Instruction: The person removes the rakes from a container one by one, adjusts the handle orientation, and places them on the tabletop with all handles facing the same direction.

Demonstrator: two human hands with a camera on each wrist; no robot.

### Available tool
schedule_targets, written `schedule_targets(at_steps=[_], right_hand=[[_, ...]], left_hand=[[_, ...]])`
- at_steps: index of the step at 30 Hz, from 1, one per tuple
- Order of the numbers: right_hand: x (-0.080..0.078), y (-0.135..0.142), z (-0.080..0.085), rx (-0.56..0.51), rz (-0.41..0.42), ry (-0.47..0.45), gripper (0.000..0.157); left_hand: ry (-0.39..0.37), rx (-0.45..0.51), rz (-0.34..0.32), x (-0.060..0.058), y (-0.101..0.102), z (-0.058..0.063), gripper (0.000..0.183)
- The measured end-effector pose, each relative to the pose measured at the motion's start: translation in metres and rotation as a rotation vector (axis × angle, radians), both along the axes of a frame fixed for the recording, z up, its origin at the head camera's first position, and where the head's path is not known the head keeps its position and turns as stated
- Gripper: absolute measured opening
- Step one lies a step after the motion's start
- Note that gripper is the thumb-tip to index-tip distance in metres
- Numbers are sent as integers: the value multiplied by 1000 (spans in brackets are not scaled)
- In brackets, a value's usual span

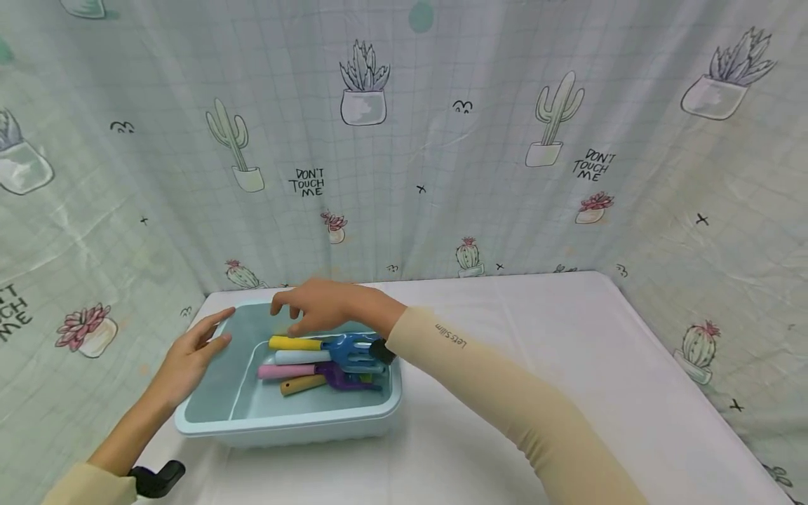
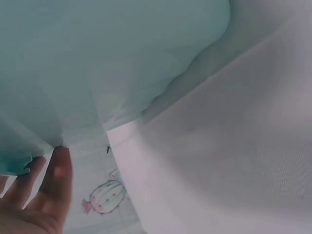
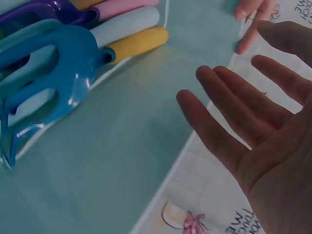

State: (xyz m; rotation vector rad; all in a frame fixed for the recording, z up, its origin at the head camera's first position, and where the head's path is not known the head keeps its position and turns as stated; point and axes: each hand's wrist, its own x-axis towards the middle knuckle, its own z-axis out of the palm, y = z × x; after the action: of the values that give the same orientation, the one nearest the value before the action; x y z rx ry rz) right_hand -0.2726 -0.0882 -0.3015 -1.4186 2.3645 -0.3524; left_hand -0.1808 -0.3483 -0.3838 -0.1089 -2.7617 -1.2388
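Observation:
A pale blue plastic bin (image 1: pixel 284 422) stands on the table at left of centre in the head view. Inside lie several small garden tools: a blue hand fork with a yellow handle (image 1: pixel 294 344), one with a pale blue handle (image 1: pixel 301 357), a purple-headed one with a pink handle (image 1: pixel 287 372), and a tan handle (image 1: pixel 303 384). My left hand (image 1: pixel 189 358) touches the bin's left rim with extended fingers. Over the bin's far side hovers my right hand (image 1: pixel 318 306), fingers spread and nothing held, as the right wrist view (image 3: pixel 263 122) confirms.
The white table (image 1: pixel 505 337) extends right of the bin. A grey-green cactus-print curtain (image 1: pixel 404 154) hangs behind and along both sides, close to the bin's far left corner. Black wrist straps (image 1: pixel 158 478) show on the arms.

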Motion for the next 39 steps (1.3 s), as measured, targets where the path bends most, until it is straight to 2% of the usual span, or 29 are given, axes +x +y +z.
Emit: schedule_targets(at_steps=[8, 14, 20, 26, 39], right_hand=[[-10, -15, -29, 92, -48, -29, 43], [-15, -21, -44, 160, -103, -34, 48], [-17, -26, -55, 187, -129, -61, 48], [-18, -33, -63, 224, -100, 7, 48], [-14, -36, -67, 238, -96, 82, 58]], left_hand=[[24, -53, 2, 0, -2, -1, 55], [24, -84, 39, 1, -2, 1, 54], [18, -18, 44, 1, -1, -1, 55], [29, 20, 38, 1, -1, -3, 55], [23, 7, 47, 1, -1, -3, 55]])
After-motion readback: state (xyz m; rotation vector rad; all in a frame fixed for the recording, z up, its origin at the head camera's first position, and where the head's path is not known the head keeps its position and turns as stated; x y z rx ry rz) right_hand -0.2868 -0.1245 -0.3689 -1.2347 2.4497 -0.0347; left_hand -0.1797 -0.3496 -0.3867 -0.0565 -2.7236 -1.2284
